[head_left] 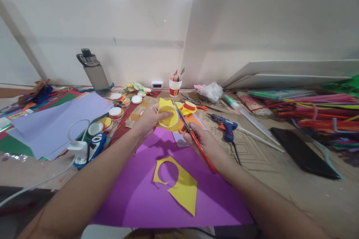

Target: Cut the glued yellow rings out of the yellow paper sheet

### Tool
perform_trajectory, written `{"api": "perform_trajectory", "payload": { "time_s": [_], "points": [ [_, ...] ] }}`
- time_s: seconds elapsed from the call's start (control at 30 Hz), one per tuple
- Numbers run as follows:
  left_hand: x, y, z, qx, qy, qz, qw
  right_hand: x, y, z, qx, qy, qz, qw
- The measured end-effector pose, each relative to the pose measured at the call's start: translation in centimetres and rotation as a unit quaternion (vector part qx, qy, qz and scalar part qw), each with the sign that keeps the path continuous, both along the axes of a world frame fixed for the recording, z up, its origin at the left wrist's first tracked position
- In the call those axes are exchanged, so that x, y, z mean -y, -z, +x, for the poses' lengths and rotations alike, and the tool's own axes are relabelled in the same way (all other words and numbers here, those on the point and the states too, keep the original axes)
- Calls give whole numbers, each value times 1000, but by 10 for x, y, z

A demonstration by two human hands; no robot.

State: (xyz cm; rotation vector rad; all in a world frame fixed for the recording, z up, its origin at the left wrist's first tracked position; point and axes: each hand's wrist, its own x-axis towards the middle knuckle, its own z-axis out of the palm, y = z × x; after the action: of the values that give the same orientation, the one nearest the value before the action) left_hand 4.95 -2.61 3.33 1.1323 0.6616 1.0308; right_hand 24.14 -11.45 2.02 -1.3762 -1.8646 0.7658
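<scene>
Pale wall panels [112, 15] are seen beyond a cluttered work surface, on whose near part a purple sheet [134, 194] is laid. Above the far part of that sheet, scissors [197, 141] are held with their long axis slanted, blade tips directed forward and to the left, red handles trailing back and to the right. By the right hand [206, 143] the handles are gripped, thumb and fingers closed around them, with the forearm reaching in from the near right. Yellow paper [162, 105] with a white ring [177, 121] against it is pinched in the left hand [147, 121], the thumb pressed inside the ring, the forearm slanting in from the near left; its face is turned toward the viewer, just beside the blades. On the purple sheet, a yellow offcut [186, 190] with a round opening is laid. To the right of the sheet, a blue glue gun [228, 127] is rested on cardboard [260, 157]; to its left, white-rimmed discs [115, 112] are scattered. Beyond its far edge, a cup of pencils [175, 87] is stood.
</scene>
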Motion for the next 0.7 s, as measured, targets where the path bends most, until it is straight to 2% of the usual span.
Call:
{"api": "perform_trajectory", "payload": {
  "time_s": [0.2,0.7],
  "points": [
    [-4,0,-5,-20,27,-10,999,0,-1,1,6,-29,17,999],
    [-3,1,-4,-38,57,-17,998,-1,2,2,22,-20,34,999]
  ]
}}
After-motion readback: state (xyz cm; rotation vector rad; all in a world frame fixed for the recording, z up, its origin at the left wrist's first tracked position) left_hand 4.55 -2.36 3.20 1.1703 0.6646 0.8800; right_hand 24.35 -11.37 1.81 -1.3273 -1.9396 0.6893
